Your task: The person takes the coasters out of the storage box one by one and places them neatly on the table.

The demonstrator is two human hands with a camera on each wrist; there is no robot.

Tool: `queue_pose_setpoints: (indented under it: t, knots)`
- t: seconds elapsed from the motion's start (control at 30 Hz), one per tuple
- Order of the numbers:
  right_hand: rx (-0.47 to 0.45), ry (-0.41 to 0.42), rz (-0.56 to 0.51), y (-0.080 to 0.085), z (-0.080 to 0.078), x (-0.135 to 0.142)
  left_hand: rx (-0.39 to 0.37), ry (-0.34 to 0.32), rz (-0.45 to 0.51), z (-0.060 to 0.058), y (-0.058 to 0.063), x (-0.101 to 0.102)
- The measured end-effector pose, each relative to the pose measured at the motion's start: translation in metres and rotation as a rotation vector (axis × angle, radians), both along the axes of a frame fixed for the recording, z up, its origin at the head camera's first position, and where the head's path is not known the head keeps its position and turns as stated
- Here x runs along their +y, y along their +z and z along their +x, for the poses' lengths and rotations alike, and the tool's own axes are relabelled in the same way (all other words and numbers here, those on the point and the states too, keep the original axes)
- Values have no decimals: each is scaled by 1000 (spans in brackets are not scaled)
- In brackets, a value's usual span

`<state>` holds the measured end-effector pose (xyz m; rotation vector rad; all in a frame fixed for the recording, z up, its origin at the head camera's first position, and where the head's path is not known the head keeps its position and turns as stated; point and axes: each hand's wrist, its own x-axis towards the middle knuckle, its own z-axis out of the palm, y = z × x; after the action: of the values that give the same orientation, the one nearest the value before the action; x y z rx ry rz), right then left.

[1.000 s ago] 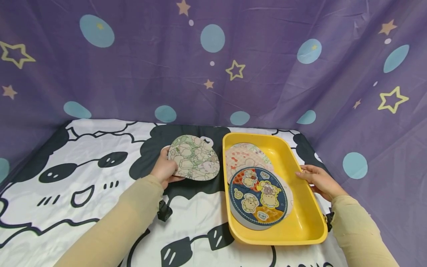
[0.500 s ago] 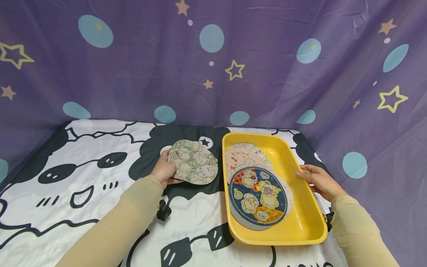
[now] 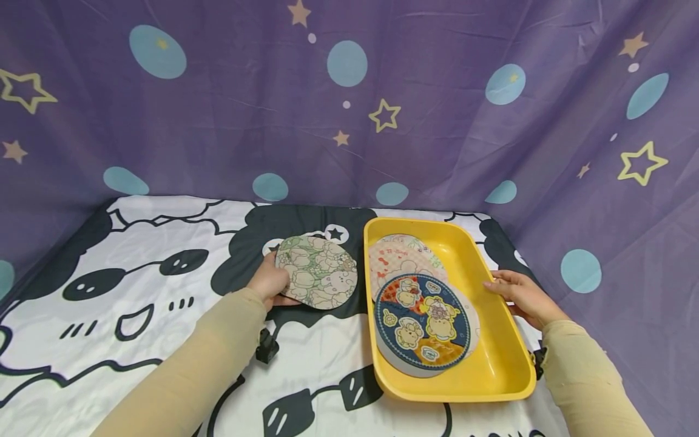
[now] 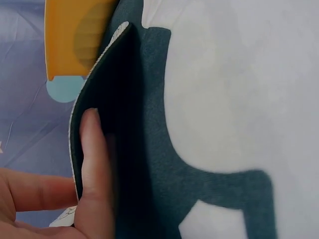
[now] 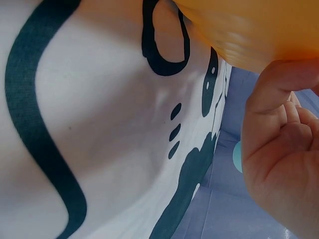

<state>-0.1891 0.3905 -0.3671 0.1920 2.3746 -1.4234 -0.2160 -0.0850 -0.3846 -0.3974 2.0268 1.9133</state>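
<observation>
My left hand [image 3: 269, 280] pinches the left edge of a thin, rounded mat [image 3: 318, 273] with a green, white and pink flower print and a small animal figure. In the left wrist view, fingers [image 4: 94, 164] press against its dark underside, and the mat [image 4: 74, 134] bows a little above the cloth. Left of the yellow tray [image 3: 505, 364], that mat stays apart from it. My right hand [image 3: 526, 297] holds the tray's right rim, thumb on the rim and the other fingers outside. Inside the tray lies a round, thick-looking piece [image 3: 423, 321] with a dark blue top printed with cartoon bears.
Beneath the round piece, pink and pale printed mats [image 3: 406, 255] overlap at the tray's left side. A black-and-white cartoon cloth [image 3: 322, 358] covers the table. Behind hangs a purple curtain [image 3: 246, 109] with stars and dots.
The flower-print mat in my left hand has come down and toward me, closer to the cloth. The tray, its contents and my right hand have not visibly moved.
</observation>
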Motion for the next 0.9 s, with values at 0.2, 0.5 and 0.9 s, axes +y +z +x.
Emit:
queue_pose_setpoints:
  t: [0.2,0.5,0.9]
  knots:
    - [1,3,-3,0,0,0,9,-15,-17,0,1,-2]
    - [0,-1,3,0,0,0,-1,-33,-158,0,6,-9]
    - [2,1,11,1,1,-1,20,-14,-189,0,24,-15]
